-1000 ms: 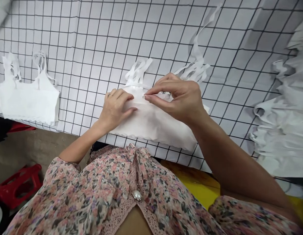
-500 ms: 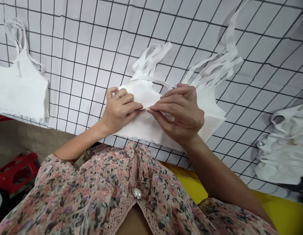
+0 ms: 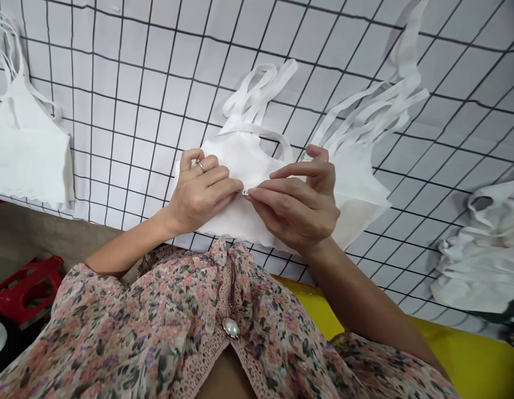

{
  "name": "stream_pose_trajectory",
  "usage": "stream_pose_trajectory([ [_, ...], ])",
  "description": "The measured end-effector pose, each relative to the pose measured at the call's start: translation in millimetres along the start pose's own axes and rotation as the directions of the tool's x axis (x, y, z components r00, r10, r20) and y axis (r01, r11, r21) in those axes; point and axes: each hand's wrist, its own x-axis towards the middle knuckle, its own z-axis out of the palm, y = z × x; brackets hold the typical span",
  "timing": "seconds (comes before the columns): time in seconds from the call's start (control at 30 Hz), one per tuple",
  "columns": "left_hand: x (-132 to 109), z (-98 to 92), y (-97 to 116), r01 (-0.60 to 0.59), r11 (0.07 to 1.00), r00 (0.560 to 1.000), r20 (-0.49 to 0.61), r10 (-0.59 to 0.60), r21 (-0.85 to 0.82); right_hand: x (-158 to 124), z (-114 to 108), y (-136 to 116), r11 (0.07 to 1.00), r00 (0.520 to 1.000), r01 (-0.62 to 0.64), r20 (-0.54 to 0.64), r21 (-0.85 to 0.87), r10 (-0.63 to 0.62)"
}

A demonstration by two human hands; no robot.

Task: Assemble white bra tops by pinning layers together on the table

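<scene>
Fingers (image 3: 224, 186), left hand (image 3: 198, 195) and right hand (image 3: 300, 209), pinch soft white strappy top (image 3: 240, 154)

Left of your left hand (image 3: 198, 191), bare surface (image 3: 127, 111) runs open as far as the spare top (image 3: 28, 155) at the edge. Beyond the top (image 3: 240, 158) you pinch, its straps (image 3: 257, 94) lie in the way. Loose straps (image 3: 365, 116) fan out past your right hand (image 3: 298, 205). A white pile (image 3: 481, 260) blocks the far right.

White top (image 3: 244, 160), white cloth (image 3: 157, 83) with black grid, pink-grey floral blouse (image 3: 157, 332), red stool (image 3: 24, 282), yellow table edge (image 3: 481, 360).
</scene>
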Motion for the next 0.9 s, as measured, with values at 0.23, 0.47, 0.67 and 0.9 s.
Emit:
stream_pose_trajectory([
  [0.23, -1.1, -4.9, 2.5, -0.084, 0.991, 0.996, -0.003, 0.085, 0.100, -3.8, 1.0, 2.0, 0.994, 0.992, -0.070, 0.100, -0.086, 0.079],
  [0.47, -1.8, -8.5, -0.4, -0.191, 0.973, 0.981, -0.013, 0.195, 0.130, -2.4, 1.7, 2.4, 0.993, 0.998, 0.002, 0.067, -0.121, 0.006],
  [0.67, 1.1, -7.0, -4.7, -0.193, 0.972, 0.980, -0.026, 0.198, 0.132, 16.1, -7.0, 3.8, 0.969, 0.977, 0.184, 0.138, -0.164, -0.162],
  [0.9, 4.4, -12.9, -2.8, -0.135, 0.991, 0.990, -0.025, 0.135, 0.021, 46.3, -14.0, 7.5, 0.968, 0.890, 0.237, 0.418, -0.085, -0.182],
])
